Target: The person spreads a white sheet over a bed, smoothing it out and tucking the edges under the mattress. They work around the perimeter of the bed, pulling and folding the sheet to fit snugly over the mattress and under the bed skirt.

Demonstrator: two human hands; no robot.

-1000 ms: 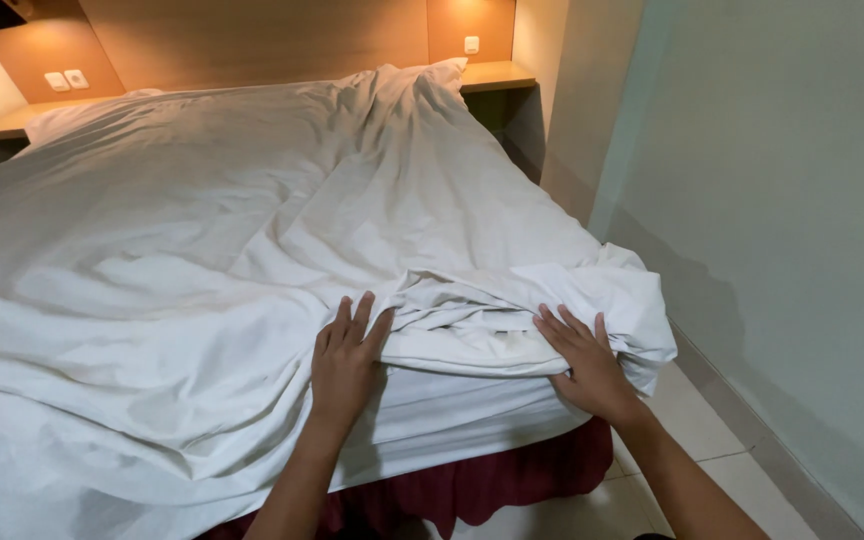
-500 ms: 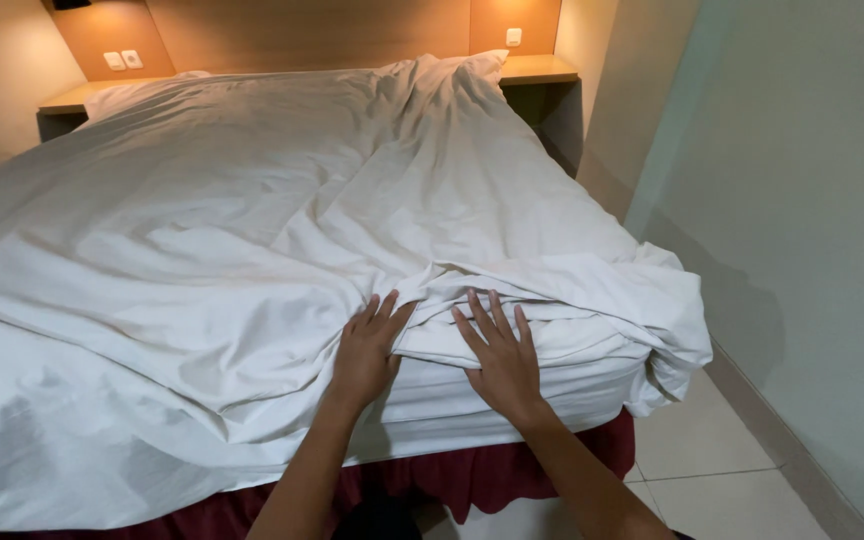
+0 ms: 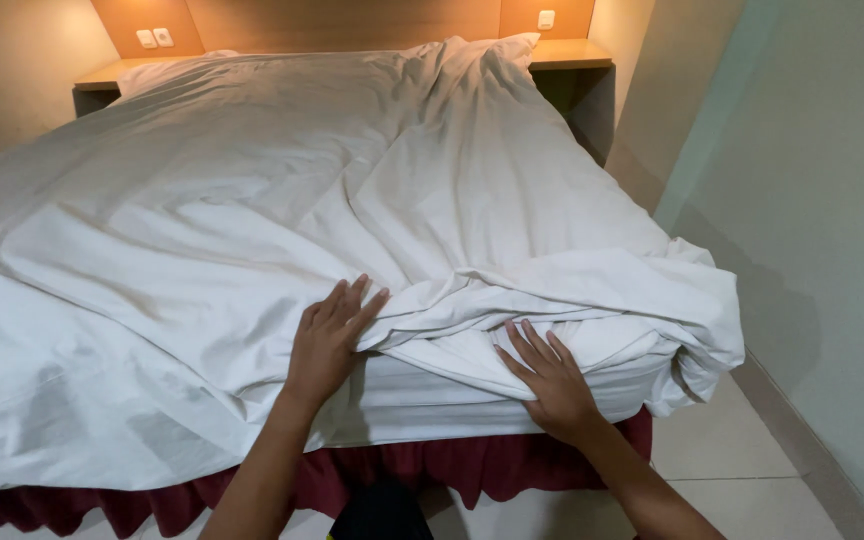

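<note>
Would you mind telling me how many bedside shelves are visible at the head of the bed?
2. One shelf sits at the far left corner of the bed; the other shelf is at the far right corner, beside the wall. Bedding may hide parts of both.

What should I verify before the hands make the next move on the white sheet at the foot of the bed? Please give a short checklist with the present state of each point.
1. Left hand lies flat on the white sheet, fingers spread: ok.
2. Right hand lies flat on the bunched folds at the bed corner: ok.
3. Sheet is smooth: not ok, many creases, and a thick bunch at the corner.
4. Sheet edge is tucked under the mattress: not ok, it hangs loose over the red bed skirt.
5. Either hand grips the cloth: not ok, both only press.
6. Pillows at the headboard: cannot tell, covered.
</note>
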